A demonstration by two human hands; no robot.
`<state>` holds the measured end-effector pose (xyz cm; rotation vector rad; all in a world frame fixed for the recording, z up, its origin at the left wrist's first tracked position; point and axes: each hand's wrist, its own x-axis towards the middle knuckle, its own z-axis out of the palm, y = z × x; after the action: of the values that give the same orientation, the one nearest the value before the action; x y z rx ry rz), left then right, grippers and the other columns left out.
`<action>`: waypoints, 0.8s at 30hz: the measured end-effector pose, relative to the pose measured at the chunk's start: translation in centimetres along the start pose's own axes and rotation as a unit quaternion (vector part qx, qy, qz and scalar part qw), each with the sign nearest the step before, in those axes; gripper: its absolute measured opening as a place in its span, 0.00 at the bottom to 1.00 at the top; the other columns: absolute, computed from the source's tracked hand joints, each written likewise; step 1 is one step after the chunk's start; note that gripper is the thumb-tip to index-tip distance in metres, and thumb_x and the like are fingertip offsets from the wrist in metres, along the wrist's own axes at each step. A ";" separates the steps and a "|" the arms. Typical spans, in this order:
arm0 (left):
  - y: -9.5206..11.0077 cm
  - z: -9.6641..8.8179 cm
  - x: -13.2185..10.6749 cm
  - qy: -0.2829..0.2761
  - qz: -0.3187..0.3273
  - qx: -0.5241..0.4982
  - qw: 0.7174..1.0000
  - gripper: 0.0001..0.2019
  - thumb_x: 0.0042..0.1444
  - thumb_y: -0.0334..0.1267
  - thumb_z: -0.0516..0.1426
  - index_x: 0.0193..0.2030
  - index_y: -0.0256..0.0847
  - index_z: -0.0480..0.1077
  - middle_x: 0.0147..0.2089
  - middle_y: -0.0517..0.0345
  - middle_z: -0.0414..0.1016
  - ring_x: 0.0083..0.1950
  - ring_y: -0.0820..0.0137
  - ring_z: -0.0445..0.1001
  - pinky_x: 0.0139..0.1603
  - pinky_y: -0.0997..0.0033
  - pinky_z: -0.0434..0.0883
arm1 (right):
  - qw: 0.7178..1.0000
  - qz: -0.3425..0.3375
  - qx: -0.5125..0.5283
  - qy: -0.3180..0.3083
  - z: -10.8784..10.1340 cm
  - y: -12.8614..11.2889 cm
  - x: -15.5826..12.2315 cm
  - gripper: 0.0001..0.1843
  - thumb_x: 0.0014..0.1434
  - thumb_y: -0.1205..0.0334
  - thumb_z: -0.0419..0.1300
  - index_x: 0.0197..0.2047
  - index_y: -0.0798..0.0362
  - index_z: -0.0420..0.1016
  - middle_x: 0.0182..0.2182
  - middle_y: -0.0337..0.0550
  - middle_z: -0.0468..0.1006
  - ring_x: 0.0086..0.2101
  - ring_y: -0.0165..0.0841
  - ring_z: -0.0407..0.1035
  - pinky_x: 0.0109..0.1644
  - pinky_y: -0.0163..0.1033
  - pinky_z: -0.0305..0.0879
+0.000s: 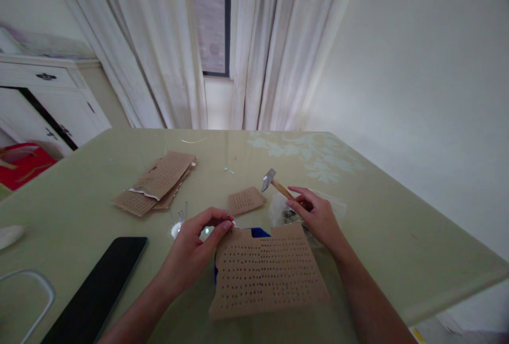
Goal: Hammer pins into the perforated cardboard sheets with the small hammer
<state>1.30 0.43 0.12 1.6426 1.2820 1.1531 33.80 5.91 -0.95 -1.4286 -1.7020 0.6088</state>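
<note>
My right hand [314, 214] is closed around the wooden handle of a small hammer [283, 189], its metal head raised up and to the left. At the upper left corner of a brown cardboard sheet [262, 272], my left hand [202, 232] pinches a thin, small piece that looks like a nail, mostly hidden by the fingertips. Rows of punched holes cover this sheet, and something blue [260, 232] shows beneath its top edge. Several thin nails [185, 210] stand up from a round white piece [175, 229] just left of my left hand.
A small perforated cardboard piece [246, 201] lies beyond the sheet. Stacked perforated cardboard [163, 179] lies back left. Beside my right hand is a clear plastic bag [280, 209]. A black flat device [97, 285] and a white cable [43, 283] lie at left. A wall borders the table's right.
</note>
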 end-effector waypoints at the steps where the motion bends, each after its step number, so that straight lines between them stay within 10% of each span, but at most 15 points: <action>1: 0.0 0.0 0.0 0.002 0.003 0.002 1.000 0.11 0.66 0.48 0.61 0.41 0.45 0.80 0.38 0.57 0.85 0.41 0.64 0.81 0.43 0.67 0.78 | 1.000 0.001 0.003 -0.001 0.0 0.0 0.0 0.25 0.64 0.43 0.68 0.57 0.50 0.85 0.33 0.43 0.85 0.29 0.37 0.76 0.35 0.40 0.73; 24: -0.4 0.0 -0.3 -0.006 0.088 0.064 0.994 0.09 0.71 0.42 0.59 0.41 0.45 0.79 0.39 0.59 0.84 0.41 0.66 0.81 0.44 0.70 0.75 | 0.999 -0.006 -0.026 -0.018 0.1 0.5 0.0 0.24 0.67 0.44 0.66 0.57 0.51 0.85 0.35 0.45 0.87 0.31 0.39 0.78 0.37 0.41 0.73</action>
<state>1.13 0.24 -0.34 1.8856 1.2449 1.1823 34.03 6.08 -1.43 -1.4507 -1.7657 0.5904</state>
